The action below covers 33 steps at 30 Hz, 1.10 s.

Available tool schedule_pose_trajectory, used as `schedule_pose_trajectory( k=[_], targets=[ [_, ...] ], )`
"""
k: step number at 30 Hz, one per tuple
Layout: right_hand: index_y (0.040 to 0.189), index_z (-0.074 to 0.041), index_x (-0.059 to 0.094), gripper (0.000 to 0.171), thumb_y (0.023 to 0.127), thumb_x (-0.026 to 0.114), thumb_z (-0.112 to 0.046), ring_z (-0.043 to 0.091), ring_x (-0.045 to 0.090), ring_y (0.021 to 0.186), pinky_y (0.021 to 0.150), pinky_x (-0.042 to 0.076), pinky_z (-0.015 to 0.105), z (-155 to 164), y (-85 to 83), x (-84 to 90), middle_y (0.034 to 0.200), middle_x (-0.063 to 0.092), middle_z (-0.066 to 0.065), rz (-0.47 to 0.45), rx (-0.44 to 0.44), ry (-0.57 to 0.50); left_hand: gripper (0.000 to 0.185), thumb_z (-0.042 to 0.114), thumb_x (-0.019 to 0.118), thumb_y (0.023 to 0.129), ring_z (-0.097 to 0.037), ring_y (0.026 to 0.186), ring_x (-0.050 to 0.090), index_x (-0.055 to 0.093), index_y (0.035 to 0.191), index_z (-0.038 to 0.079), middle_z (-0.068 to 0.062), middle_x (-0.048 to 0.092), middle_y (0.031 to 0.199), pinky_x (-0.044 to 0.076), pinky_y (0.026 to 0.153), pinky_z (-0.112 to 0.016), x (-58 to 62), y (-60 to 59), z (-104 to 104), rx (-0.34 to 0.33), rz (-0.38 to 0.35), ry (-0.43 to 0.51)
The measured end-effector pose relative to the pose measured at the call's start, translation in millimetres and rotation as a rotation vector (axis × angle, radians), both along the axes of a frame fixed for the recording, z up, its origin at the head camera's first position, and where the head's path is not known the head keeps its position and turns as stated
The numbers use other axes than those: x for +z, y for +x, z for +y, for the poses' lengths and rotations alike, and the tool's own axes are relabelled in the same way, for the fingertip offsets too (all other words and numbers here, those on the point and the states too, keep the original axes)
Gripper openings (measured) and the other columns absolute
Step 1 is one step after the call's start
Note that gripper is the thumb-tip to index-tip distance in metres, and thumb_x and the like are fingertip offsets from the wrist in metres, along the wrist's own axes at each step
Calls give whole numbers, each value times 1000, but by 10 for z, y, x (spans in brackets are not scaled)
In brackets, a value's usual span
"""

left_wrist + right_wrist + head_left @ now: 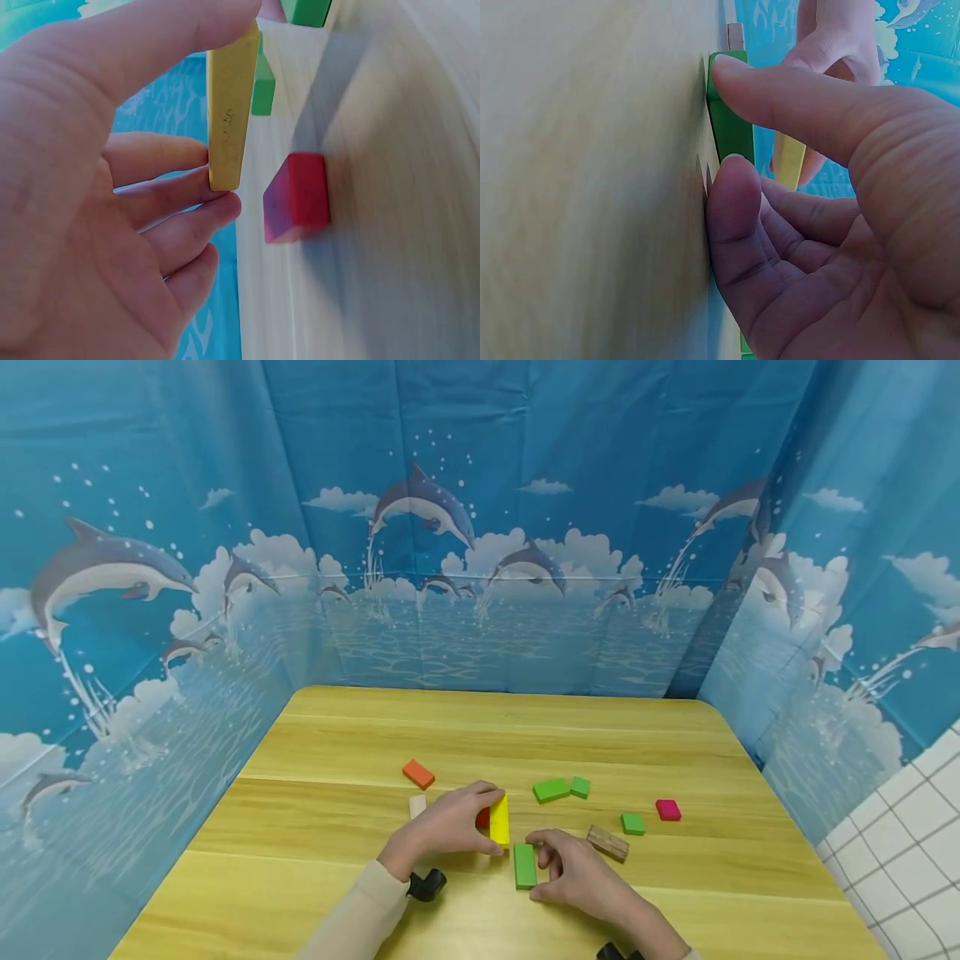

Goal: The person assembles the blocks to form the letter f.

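Note:
My left hand point(453, 820) pinches a yellow block point(498, 821) by its ends, thumb at the near end and fingers at the far end. In the left wrist view the yellow block is held up above the table beside a red block point(296, 199), which my left hand partly hides in the head view. Just to the right, a green rectangular block point(525, 867) lies lengthwise away from me. My right hand point(577, 872) spans that green block, thumb at its near end and index fingertip at its far end; the other fingers are curled in.
An orange block point(418, 774) and a pale block point(417, 806) lie left of centre. Farther right are two green blocks point(551, 790) close together, a small green block point(632, 823), a brown wood-grain block point(607, 843) and a magenta block point(668, 810). A dolphin-print curtain point(480, 635) borders the table.

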State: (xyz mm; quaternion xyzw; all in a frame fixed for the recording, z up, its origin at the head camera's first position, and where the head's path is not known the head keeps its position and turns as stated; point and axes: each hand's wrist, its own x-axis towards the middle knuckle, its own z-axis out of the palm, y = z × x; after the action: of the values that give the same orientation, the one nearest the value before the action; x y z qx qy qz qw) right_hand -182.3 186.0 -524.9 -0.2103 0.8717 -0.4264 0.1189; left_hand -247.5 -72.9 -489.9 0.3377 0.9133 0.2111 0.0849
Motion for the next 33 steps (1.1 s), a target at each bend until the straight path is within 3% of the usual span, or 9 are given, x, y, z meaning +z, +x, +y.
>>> schedule_pose_trajectory(
  k=[12, 23, 29, 33],
  targets=[
    [133, -7, 59, 67, 76, 90, -25, 12, 58, 70, 59, 51, 27, -6, 4, 23, 95, 60, 1, 0, 5, -4, 90, 57, 79, 81, -21, 132, 50, 47, 151, 11, -4, 45, 153, 45, 105, -37, -96, -67, 229, 11, 21, -37],
    [133, -7, 58, 68, 77, 90, -25, 13, 58, 69, 59, 51, 28, 21, -32, 5, 95, 60, 1, -13, 6, -10, 91, 62, 74, 83, -21, 137, 46, 44, 153, 11, -3, 42, 156, 41, 109, -37, -207, -188, 309, 14, -21, -47],
    [133, -7, 58, 67, 77, 90, -26, 12, 55, 67, 57, 48, 26, 37, -53, 2, 92, 59, 1, 14, 1, 25, 90, 61, 73, 85, -21, 138, 45, 43, 154, 11, -4, 41, 156, 40, 110, -37, -197, -228, 326, -1, -28, -49],
    [132, -6, 59, 67, 77, 90, -29, 11, 53, 68, 58, 47, 26, 41, -62, 13, 91, 59, 1, 33, 0, 40, 84, 60, 65, 92, -22, 143, 39, 40, 156, 11, -5, 38, 158, 37, 112, -39, -179, -239, 327, -33, -37, -58]
  ],
)
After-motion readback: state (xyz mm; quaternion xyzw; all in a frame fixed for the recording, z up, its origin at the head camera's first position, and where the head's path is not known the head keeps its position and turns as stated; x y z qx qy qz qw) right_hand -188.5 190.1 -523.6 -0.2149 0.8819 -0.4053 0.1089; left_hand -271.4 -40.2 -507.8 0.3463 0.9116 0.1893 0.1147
